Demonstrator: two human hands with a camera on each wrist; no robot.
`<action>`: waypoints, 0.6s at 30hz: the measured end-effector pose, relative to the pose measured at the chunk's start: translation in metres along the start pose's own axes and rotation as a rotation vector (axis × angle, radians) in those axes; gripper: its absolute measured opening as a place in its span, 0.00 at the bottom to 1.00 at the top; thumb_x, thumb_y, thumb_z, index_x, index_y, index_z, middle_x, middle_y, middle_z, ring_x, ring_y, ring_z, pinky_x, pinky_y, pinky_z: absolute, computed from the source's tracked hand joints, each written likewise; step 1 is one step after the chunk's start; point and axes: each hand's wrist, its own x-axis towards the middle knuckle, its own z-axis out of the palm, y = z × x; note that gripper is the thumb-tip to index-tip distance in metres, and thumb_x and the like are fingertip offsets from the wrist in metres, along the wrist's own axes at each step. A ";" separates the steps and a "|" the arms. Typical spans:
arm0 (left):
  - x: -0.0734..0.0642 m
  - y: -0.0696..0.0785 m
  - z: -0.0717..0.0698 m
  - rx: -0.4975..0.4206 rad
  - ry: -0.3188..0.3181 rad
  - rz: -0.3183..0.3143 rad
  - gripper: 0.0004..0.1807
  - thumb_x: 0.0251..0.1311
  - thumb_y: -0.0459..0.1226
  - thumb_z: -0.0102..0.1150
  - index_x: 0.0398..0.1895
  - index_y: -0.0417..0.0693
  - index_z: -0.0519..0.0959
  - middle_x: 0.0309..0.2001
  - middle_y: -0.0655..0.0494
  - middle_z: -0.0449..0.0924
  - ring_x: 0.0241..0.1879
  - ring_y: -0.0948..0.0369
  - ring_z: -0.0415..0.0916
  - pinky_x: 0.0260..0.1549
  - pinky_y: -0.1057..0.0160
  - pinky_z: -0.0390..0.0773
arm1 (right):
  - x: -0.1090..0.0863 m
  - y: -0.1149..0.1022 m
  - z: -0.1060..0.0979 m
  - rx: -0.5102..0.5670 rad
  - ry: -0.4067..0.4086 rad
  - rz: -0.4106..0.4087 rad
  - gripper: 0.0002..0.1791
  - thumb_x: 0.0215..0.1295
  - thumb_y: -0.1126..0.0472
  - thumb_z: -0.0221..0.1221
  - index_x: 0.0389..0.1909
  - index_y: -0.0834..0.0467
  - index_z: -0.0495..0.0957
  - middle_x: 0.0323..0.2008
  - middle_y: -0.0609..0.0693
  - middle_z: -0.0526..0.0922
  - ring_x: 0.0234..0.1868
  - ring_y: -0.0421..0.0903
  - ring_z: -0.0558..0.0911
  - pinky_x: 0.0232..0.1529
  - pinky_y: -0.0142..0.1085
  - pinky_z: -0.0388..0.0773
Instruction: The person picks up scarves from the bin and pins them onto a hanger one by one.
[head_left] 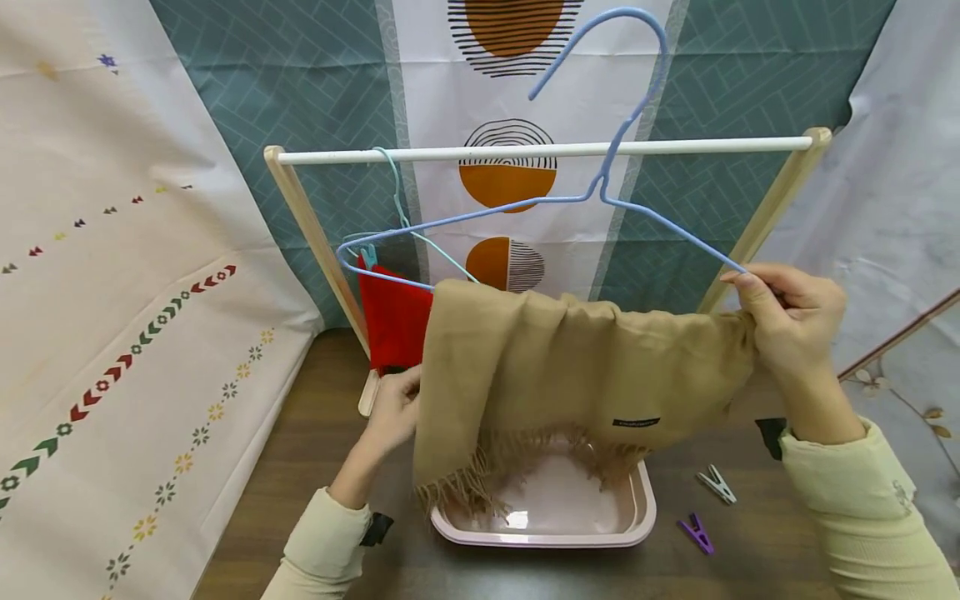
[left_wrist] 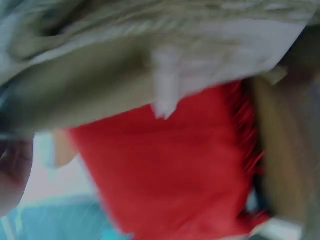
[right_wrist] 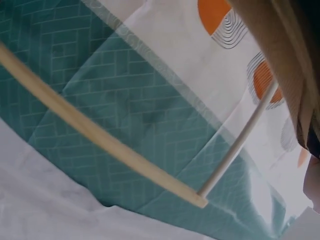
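A tan fringed scarf (head_left: 555, 358) with a small dark label hangs draped over the lower bar of a blue clothes hanger (head_left: 480, 214). My right hand (head_left: 798, 321) grips the hanger's right corner together with the bunched edge of the scarf. At the scarf's left edge, my left hand (head_left: 396, 404) holds the cloth from the side, its fingertips partly hidden behind it. Blurred tan cloth (left_wrist: 85, 90) crosses the left wrist view above a red cloth. In the right wrist view, the scarf (right_wrist: 285, 55) fills the upper right corner.
Behind stands a wooden rack with a white rail (head_left: 337, 157). A red cloth (head_left: 393, 317) hangs there from a pale teal hanger (head_left: 397, 187), held by a teal clip. A pink basin (head_left: 540, 540) sits below the scarf. White (head_left: 717, 483) and purple (head_left: 697, 533) clothespins lie right of it.
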 end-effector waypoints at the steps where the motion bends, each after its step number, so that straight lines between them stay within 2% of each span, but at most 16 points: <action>1: 0.001 -0.001 -0.006 0.045 0.055 0.020 0.09 0.48 0.17 0.54 0.22 0.36 0.78 0.19 0.52 0.76 0.17 0.70 0.62 0.15 0.72 0.66 | -0.001 0.000 -0.002 0.020 0.008 0.006 0.07 0.52 0.80 0.56 0.19 0.83 0.74 0.07 0.51 0.69 0.06 0.34 0.57 0.09 0.22 0.48; 4: 0.007 -0.004 -0.022 0.153 0.175 0.084 0.10 0.46 0.16 0.56 0.28 0.34 0.80 0.24 0.47 0.80 0.16 0.66 0.65 0.15 0.72 0.66 | -0.004 0.000 -0.008 0.095 0.042 0.033 0.08 0.52 0.81 0.55 0.19 0.84 0.73 0.07 0.53 0.69 0.08 0.36 0.58 0.11 0.23 0.51; 6: 0.012 -0.001 -0.030 0.187 0.196 0.109 0.10 0.44 0.16 0.57 0.29 0.34 0.80 0.24 0.47 0.80 0.15 0.65 0.65 0.15 0.72 0.64 | -0.005 -0.001 -0.009 0.136 0.070 0.041 0.08 0.51 0.81 0.56 0.18 0.84 0.73 0.08 0.54 0.70 0.10 0.37 0.59 0.13 0.24 0.53; 9: 0.015 0.001 -0.033 0.171 0.158 0.120 0.11 0.44 0.16 0.58 0.30 0.35 0.78 0.22 0.49 0.78 0.15 0.66 0.62 0.13 0.72 0.62 | -0.006 -0.003 -0.009 0.183 0.103 0.047 0.09 0.50 0.80 0.58 0.17 0.85 0.72 0.08 0.55 0.71 0.10 0.39 0.60 0.14 0.25 0.55; 13: 0.009 -0.002 -0.024 0.192 0.071 0.137 0.12 0.45 0.16 0.55 0.31 0.37 0.74 0.21 0.52 0.75 0.17 0.66 0.63 0.14 0.72 0.63 | -0.006 -0.005 -0.004 0.181 0.118 0.038 0.09 0.48 0.79 0.60 0.17 0.84 0.73 0.08 0.55 0.72 0.09 0.38 0.60 0.13 0.24 0.56; 16: 0.003 -0.004 -0.014 0.252 0.037 0.179 0.08 0.51 0.22 0.51 0.32 0.40 0.75 0.27 0.52 0.74 0.20 0.65 0.65 0.17 0.72 0.63 | -0.007 -0.005 0.000 0.142 0.110 0.030 0.09 0.48 0.79 0.60 0.17 0.84 0.73 0.08 0.55 0.72 0.08 0.37 0.59 0.12 0.23 0.55; 18: 0.001 -0.003 -0.008 0.188 0.026 0.191 0.07 0.58 0.28 0.49 0.33 0.41 0.78 0.34 0.49 0.75 0.27 0.61 0.70 0.23 0.70 0.68 | -0.008 -0.004 0.001 0.116 0.093 0.027 0.09 0.49 0.79 0.59 0.18 0.83 0.74 0.08 0.54 0.73 0.08 0.36 0.58 0.11 0.22 0.53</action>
